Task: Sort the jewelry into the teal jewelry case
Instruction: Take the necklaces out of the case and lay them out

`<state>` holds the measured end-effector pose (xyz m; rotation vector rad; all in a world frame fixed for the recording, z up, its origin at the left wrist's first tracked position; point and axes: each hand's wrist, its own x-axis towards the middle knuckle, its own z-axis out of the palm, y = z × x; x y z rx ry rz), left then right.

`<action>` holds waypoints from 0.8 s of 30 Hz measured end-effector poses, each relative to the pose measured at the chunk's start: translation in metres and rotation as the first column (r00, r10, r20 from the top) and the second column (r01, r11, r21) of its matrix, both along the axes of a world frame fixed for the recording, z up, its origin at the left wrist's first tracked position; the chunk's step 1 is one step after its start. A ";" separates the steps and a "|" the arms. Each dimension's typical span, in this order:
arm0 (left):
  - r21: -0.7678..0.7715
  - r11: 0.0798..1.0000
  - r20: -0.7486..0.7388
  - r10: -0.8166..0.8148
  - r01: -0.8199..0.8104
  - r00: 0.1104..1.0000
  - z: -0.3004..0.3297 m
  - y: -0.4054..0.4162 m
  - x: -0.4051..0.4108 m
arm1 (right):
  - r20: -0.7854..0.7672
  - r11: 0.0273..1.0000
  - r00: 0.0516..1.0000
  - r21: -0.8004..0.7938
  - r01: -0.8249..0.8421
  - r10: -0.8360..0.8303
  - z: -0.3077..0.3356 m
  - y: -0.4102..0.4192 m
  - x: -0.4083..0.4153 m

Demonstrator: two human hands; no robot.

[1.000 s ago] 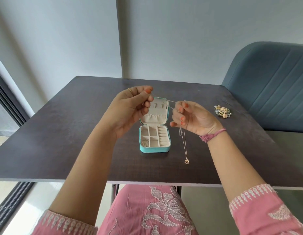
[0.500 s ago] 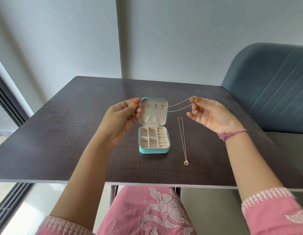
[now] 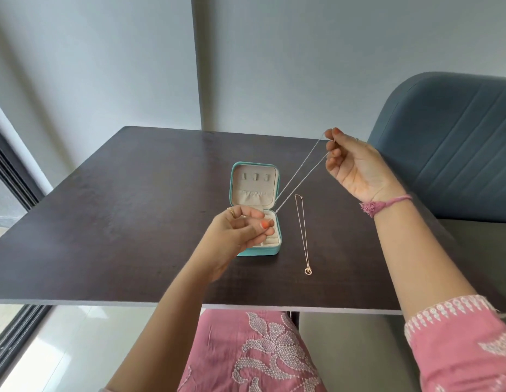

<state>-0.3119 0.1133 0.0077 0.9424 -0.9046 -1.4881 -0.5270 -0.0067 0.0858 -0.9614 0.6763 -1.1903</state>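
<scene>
Teal jewelry case [image 3: 247, 251] stands open on the dark tabletop [image 3: 132, 222], lid [image 3: 254, 185] upright, cream lining with three small tabs and a gathered pocket. The base compartments lie directly under the left hand's fingers [image 3: 261, 215] and are mostly covered by them.

Silver chain [image 3: 301, 174]: a doubled strand pulled taut on a diagonal. Upper end is pinched between the right hand's thumb and forefinger, above and right of the case. The lower end comes down to the case's right rear corner, just right of the left fingertips; whether those fingers actually grip it cannot be told.

Right hand [image 3: 356, 168]: raised above the tabletop, palm toward the camera, fingers curled, pinching the chain at the tips. A pink thread band [image 3: 383, 205] sits on the wrist.

Left hand [image 3: 241, 230]: hovers over the case base, fingers curled loosely inward, thumb against them, a ring [image 3: 231, 212] on one finger.

Gold necklace [image 3: 302, 233]: lies flat on the tabletop, below the right hand and just right of the left fingers, beside the case but apart from it, with its ring pendant at the near end.

Blue-grey upholstered chair [image 3: 458, 142] stands behind the right hand. Pink embroidered garment [image 3: 246, 352] shows below the table edge.
</scene>
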 end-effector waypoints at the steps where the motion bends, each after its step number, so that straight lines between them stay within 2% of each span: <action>1: -0.001 1.000 0.013 0.004 -0.004 1.000 -0.002 0.001 -0.004 | -0.004 1.000 1.000 0.006 0.014 -0.014 0.002 0.000 0.001; 5: 0.003 1.000 0.011 0.027 -0.027 1.000 -0.005 0.003 -0.017 | -0.085 0.996 0.992 0.000 0.089 -0.088 0.012 0.003 0.008; 10: -0.011 0.998 -0.011 0.055 -0.055 0.998 -0.008 0.006 -0.030 | -0.222 0.983 0.958 -0.080 0.165 -0.179 0.022 0.004 0.017; 15: -0.019 0.996 -0.023 0.089 -0.089 0.996 -0.012 0.008 -0.043 | -0.226 0.969 0.953 -0.188 0.159 -0.201 0.028 0.004 0.018; 21: -0.029 0.993 -0.040 0.113 -0.114 0.993 -0.011 0.010 -0.055 | -0.167 0.963 0.965 -0.211 0.166 -0.203 0.029 0.004 0.016; 24: -0.002 0.995 -0.101 0.097 -0.097 0.990 -0.012 0.010 -0.060 | -0.244 0.952 0.953 -0.287 0.108 -0.182 0.029 0.003 0.010</action>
